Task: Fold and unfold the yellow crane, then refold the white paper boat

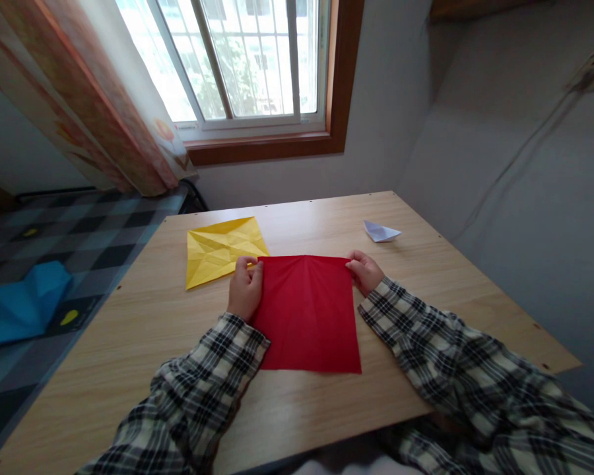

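Note:
A square sheet of red paper (307, 315) with crease lines fanning out from the middle of its far edge is held over the wooden table. My left hand (246, 287) pinches its far left corner between thumb and curled fingers. At the far right corner, my right hand (365, 272) has the paper's edge between thumb and fingers. Beyond my left hand lies a creased sheet of yellow paper (222, 249), its near right part partly covered by the red sheet and hand. A small folded white paper (380, 231) rests past my right hand.
The pale wooden table (297, 415) ends at a wall on the right. A blue folded paper (27, 303) lies on a checked bedspread (103, 221) to the left. Behind are a window (247, 66), a flowered curtain (99, 86) and a cable (515, 152) on the wall.

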The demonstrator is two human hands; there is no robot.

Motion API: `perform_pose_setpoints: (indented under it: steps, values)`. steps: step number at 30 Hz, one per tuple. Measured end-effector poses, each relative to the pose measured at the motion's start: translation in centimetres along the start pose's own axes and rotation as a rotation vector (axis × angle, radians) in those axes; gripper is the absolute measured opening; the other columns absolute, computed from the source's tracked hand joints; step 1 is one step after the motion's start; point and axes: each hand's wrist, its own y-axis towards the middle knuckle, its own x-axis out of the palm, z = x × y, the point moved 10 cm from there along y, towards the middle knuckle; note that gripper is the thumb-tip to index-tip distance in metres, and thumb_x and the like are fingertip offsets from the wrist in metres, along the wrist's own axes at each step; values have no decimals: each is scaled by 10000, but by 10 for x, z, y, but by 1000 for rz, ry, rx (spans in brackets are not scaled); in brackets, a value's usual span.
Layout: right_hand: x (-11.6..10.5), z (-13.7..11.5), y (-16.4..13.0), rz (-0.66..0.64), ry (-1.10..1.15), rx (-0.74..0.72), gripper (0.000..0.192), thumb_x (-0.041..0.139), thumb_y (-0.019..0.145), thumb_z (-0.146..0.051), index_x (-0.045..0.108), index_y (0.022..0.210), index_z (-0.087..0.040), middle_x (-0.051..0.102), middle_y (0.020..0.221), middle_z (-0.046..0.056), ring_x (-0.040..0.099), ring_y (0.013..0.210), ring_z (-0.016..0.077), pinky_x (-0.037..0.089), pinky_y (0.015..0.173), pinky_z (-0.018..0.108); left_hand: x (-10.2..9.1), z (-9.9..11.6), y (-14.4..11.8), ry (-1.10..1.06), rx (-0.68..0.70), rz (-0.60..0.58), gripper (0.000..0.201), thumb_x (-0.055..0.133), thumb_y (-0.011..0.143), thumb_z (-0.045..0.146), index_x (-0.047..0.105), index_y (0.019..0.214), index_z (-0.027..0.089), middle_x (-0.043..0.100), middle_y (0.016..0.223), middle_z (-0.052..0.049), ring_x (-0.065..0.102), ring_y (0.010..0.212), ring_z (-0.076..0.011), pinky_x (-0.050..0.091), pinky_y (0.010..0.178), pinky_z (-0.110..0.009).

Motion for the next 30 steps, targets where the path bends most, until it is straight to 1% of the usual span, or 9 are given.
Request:
perform_pose_setpoints:
  steps: [6,9,12,15,19,21,25,28,30]
  values:
    - [-1,6,0,19,2,60,365,705,638,-414,410,762,-238,410,440,-140,328,338,54,223,314,149,0,10,-5,52,56,21,134,479,922,357,454,921,225,379,461,96,361,415,-130,247,445,-220]
    - [10,5,-2,-67,38,78,463,790,626,-445,468,886,-238,561,543,-106,472,406,75,339,367,164,-2,6,-5,38,38,49,144,478,930,369,455,938,227,385,469,94,360,416,-130,244,450,-221]
    - [24,3,-7,-195,55,99,602,868,583,-398,539,1056,-224,718,805,-14,656,653,123,512,575,220,-2,3,-5,30,30,53,156,484,929,381,460,945,227,404,479,87,385,433,-135,258,460,-222]
    - [30,2,-10,-258,48,116,516,885,583,-383,624,987,-197,738,905,23,689,784,152,544,736,276,-1,2,-5,23,22,50,159,488,928,382,466,947,226,410,478,83,397,438,-137,263,459,-222]
    - [33,5,-13,-316,16,130,432,881,601,-360,685,933,-167,751,915,47,699,832,186,542,803,324,-1,2,-5,23,13,47,170,484,926,393,466,953,227,406,472,86,384,428,-137,255,441,-221]
    - [29,6,-11,-296,10,113,420,881,599,-364,688,917,-171,753,889,40,699,811,188,543,788,327,-1,2,-5,22,15,48,181,489,920,403,468,949,226,407,472,88,383,429,-133,259,439,-217]
    - [11,7,-3,-139,-11,49,376,893,564,-386,627,748,-196,700,677,-26,644,619,144,507,617,274,5,-1,-3,-67,-23,1,277,542,884,469,476,988,222,411,474,97,380,419,-121,249,427,-205]
    - [5,8,0,-85,-43,21,370,891,557,-408,662,757,-196,703,686,-23,642,625,147,509,618,277,14,-3,-4,-157,-67,-75,427,620,820,535,524,1066,199,414,487,101,380,420,-111,256,416,-201]
    - [6,8,-1,-85,-30,31,369,884,561,-426,702,781,-193,725,726,-7,660,663,159,527,653,290,18,-2,-5,-198,-83,-107,468,670,773,554,579,1035,177,447,510,86,414,446,-109,287,424,-201]
